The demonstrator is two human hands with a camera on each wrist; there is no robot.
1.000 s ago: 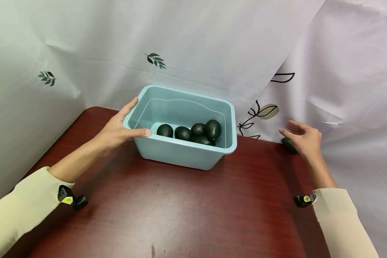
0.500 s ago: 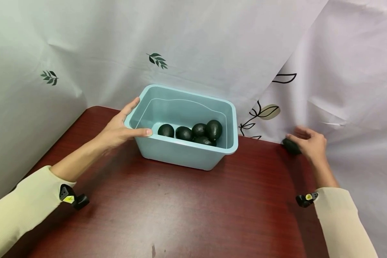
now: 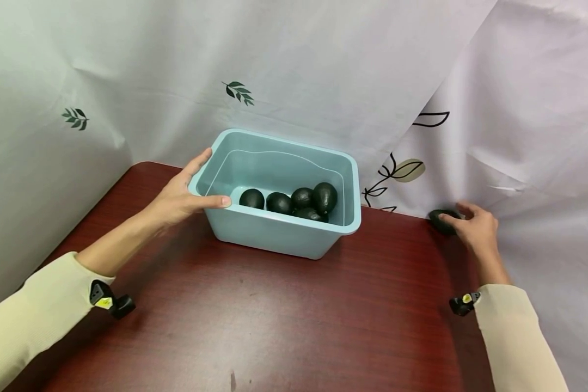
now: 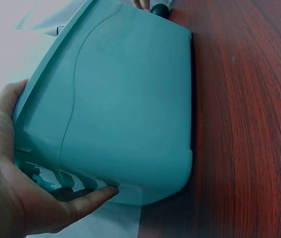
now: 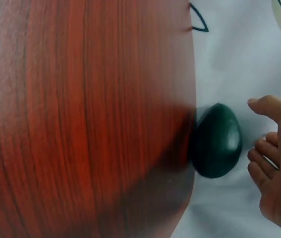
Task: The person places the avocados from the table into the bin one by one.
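A light blue plastic bin [image 3: 269,231] stands on the table with several dark green avocados [image 3: 279,203] inside. My left hand [image 3: 176,198] grips its left end, thumb over the front rim. In the left wrist view the fingers of my left hand [image 4: 26,193] lie along the bin's end wall [image 4: 130,109]. At the table's far right edge sits a single avocado [image 5: 217,141], by the curtain. My right hand [image 3: 477,228] is right beside it; in the right wrist view my right hand [image 5: 279,153] shows a gap to the avocado, thumb and fingers spread.
The reddish-brown wooden table [image 3: 274,321] runs up to a pale curtain [image 3: 299,65] with leaf prints at the back and right. The bin's back is close to that curtain. A small camera [image 3: 463,303] sits at my right cuff, another camera [image 3: 110,299] at my left.
My right hand has shifted a little right and down beside the lone avocado, showing more of the fruit. The left hand and the bin stay in place.
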